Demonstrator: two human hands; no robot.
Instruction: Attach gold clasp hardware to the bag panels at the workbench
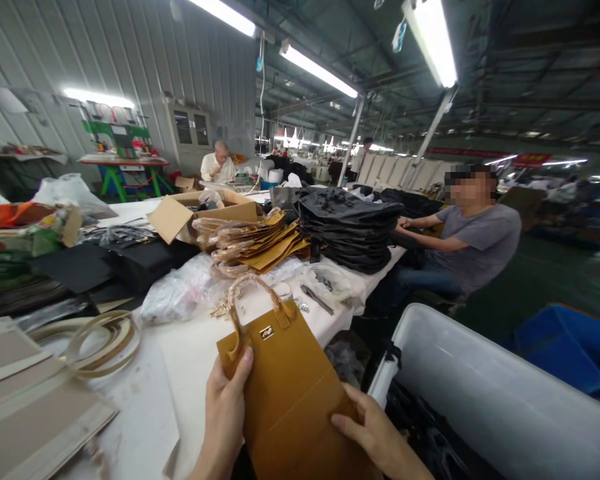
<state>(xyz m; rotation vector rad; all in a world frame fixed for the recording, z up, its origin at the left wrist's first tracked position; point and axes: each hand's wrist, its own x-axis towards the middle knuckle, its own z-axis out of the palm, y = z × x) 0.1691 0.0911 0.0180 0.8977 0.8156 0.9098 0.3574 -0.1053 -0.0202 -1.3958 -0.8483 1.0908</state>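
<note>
A mustard-brown handbag piece (290,387) with a wrapped handle (250,293) and a small metal clasp (267,332) lies over the white table's front edge. My left hand (225,413) grips its left side, thumb on the front near the handle base. My right hand (375,437) holds its lower right edge. Both hands are shut on the same bag.
More brown bags (260,247) and a stack of black bags (353,230) lie further back. An open cardboard box (205,213), plastic wraps (180,293), beige panels (30,393) and strap loops (100,337) are left. A white bin (490,393) stands right. A seated person (465,240) works opposite.
</note>
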